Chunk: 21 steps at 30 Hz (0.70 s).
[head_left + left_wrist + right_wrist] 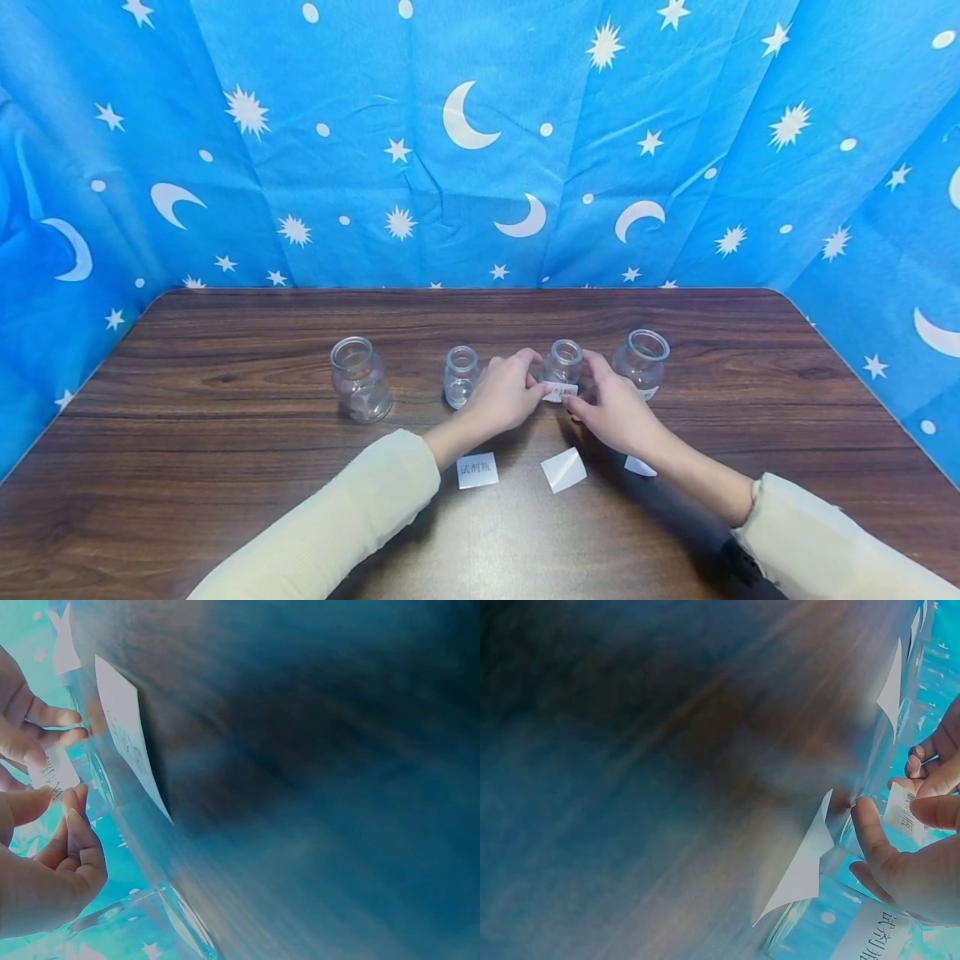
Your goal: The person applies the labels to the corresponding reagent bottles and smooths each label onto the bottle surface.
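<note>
A small glass jar [564, 360] stands on the table between the two hands. A white paper label [560, 390] with printed characters lies against its near side. My left hand [504, 393] holds the jar from the left, its thumb at the label's left end. From the other side my right hand [617, 410] holds the same jar, with its thumb at the label's right end. In the right wrist view the right thumb rests on the label [904, 813]. Part of the jar is hidden behind the fingers.
A larger jar [643, 354] with a label stands right of the hands. Left are another small jar [461, 377] and a larger jar [362, 383]. Nearer lie a printed label [477, 471], a creased paper piece [563, 470] and a paper piece [640, 467] partly behind the right wrist.
</note>
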{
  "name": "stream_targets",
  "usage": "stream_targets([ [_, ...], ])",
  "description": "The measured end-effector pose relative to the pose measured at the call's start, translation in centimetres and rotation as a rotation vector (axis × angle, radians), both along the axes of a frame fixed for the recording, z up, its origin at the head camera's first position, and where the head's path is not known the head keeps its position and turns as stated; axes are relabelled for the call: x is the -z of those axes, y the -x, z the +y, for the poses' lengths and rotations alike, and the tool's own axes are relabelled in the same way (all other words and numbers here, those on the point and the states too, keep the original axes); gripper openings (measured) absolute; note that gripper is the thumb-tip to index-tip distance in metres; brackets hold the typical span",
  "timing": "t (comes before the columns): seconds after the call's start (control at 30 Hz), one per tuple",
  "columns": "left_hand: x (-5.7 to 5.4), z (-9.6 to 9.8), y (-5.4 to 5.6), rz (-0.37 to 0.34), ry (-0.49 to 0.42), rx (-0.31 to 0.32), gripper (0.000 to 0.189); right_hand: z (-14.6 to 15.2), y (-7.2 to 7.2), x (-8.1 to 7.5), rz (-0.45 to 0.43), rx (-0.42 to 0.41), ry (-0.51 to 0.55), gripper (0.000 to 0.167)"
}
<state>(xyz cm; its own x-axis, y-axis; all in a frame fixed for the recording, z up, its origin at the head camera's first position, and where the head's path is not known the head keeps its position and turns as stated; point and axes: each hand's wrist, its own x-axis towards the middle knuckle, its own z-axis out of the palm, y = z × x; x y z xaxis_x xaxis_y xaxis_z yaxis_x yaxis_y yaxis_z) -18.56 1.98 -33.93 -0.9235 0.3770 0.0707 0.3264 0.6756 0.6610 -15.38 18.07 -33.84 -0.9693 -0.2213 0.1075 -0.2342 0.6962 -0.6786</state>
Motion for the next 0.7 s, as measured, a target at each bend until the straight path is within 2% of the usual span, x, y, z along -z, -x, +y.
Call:
stream_targets([
  [0.43, 0.00, -0.08, -0.01, -0.021, -0.014, 0.002, 0.033, -0.14, 0.31, 0.38, 0.054, 0.022, -0.040, 0.049],
  [0.7, -0.01, -0.16, -0.09, -0.009, -0.010, 0.004, 0.032, -0.15, 0.39, 0.57, 0.087, 0.024, -0.050, 0.045],
])
